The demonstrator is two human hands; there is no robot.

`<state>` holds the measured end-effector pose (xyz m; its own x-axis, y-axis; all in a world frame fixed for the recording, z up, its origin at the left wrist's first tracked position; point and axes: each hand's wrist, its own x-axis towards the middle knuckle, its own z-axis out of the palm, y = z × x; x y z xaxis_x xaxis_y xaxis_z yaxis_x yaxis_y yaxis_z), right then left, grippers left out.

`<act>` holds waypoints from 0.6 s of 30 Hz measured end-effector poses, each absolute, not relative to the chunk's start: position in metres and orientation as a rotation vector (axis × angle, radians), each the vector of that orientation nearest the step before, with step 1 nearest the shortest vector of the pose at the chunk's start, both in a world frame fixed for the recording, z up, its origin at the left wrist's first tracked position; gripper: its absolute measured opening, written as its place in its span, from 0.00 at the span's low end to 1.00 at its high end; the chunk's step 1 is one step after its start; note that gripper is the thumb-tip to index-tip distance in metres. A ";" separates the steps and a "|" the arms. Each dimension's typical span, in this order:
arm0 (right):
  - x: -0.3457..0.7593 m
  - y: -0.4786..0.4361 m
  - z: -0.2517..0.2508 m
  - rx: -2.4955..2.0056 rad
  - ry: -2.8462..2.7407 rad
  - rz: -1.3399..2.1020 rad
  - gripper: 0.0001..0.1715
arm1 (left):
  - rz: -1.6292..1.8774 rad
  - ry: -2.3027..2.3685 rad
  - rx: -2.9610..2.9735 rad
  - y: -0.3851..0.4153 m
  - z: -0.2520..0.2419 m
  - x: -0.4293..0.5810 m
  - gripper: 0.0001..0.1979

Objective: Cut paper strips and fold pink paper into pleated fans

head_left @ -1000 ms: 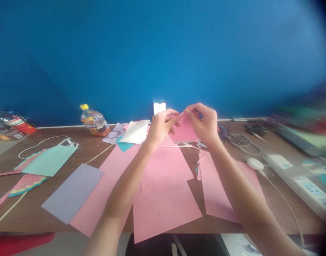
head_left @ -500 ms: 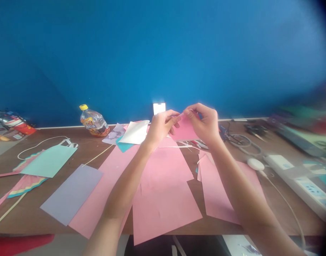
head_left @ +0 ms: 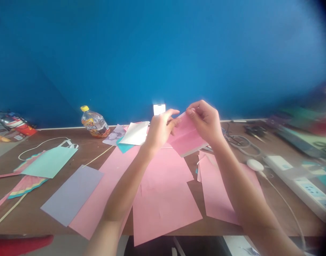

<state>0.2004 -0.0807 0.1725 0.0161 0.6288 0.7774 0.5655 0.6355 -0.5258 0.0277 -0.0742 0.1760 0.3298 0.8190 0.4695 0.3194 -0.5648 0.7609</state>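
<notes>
My right hand, raised over the table, pinches the upper edge of a small pink paper between thumb and bent fingers. My left hand is at the paper's left side, thumb near its edge, index finger lifted; I cannot tell whether it grips. The paper is tilted between both hands, a pale strip along its lower edge.

Directly behind my left hand: a lit phone before the blue wall, its lower part hidden by the hand. Left of that hand: a white paper over a teal paper; farther out, a bottle with a yellow cap. Nearer to me on that side: a purple paper and, beyond it, a mint paper.

Below both hands: a large pink sheet overhanging the table's front edge. Right of my right hand: a coiled cable; nearer, a second pink sheet, partly covered by my forearm, and a power strip.
</notes>
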 end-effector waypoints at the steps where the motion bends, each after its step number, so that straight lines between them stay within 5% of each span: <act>1: 0.201 -0.080 0.172 -1.000 -1.641 0.069 0.12 | 1.184 0.988 2.048 -0.075 0.177 0.028 0.18; 18: 0.199 -0.082 0.173 -0.957 -1.632 0.085 0.11 | 1.094 0.959 1.986 -0.074 0.175 0.028 0.22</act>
<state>0.1992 -0.0824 0.1735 0.0190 0.6162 0.7873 0.5312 0.6609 -0.5301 0.0280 -0.0736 0.1751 0.3791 0.8380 0.3926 0.2794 -0.5081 0.8147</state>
